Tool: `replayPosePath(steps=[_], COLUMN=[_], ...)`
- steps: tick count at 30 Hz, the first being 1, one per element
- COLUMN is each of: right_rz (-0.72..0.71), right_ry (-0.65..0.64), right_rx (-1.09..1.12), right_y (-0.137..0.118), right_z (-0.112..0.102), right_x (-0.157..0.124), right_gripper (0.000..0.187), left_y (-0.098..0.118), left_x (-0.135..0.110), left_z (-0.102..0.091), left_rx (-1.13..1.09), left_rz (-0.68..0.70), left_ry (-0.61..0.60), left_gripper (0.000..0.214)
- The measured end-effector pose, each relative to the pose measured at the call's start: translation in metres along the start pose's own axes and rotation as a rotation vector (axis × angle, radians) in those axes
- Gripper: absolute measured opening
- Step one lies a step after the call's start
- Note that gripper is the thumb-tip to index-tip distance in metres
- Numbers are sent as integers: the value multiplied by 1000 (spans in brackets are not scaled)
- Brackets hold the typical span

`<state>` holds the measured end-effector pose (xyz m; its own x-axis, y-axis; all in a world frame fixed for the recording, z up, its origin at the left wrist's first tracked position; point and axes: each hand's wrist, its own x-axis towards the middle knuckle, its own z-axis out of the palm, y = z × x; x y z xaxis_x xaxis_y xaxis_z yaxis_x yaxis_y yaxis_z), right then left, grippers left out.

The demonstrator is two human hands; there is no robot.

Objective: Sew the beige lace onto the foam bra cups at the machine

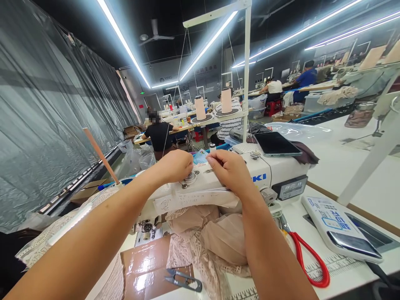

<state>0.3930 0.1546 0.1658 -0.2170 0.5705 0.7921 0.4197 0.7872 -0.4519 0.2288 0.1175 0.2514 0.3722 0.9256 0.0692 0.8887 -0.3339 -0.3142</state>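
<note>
Sewing machine (206,181), mid-frame | left hand (179,166) and right hand (227,168) curled over its top, couldn't tell if gripping anything tbh | narrow gap between | tablet (276,143) hogged its right end

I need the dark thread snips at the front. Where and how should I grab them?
Probably best by the rounded right end of the thread snips, pinched across both arms, with the right hand coming from above and the near side. They lie flat, the pointed blades face left, and the beige lace fabric is bunched just beyond.
</note>
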Motion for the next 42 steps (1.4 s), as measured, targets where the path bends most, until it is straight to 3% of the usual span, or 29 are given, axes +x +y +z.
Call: replayPosePath(steps=[7, 13, 21, 27, 33, 35, 42], right_rz=[4, 13, 13, 18, -20, -24, -12], right_ry=[-6, -22, -26, -21, -5, 9, 66], right_rx=[12, 23, 26, 27, 18, 2, -113], right_y=[0, -1, -1, -2, -1, 0, -7], right_z=[-1, -2, -3, -3, -1, -1, 1], right_x=[0, 2, 2, 2, 3, 2, -2], right_gripper=[18, 17, 17, 17, 18, 17, 18], left_y=[15, 4, 1, 4, 5, 4, 9], left_x=[-22, -41, -13, -4, -13, -13, -14], left_z=[3, 5, 5, 8, 5, 5, 24], left_rx=[69, 124, 123, -41, -132, -151, -178], left_rz=[94, -16, -82, -131, -92, -76, 53], left_ry=[-3, -56, 31, 167, -40, -46, 142], left_gripper=[31, 30, 28, 33, 62, 64, 47])
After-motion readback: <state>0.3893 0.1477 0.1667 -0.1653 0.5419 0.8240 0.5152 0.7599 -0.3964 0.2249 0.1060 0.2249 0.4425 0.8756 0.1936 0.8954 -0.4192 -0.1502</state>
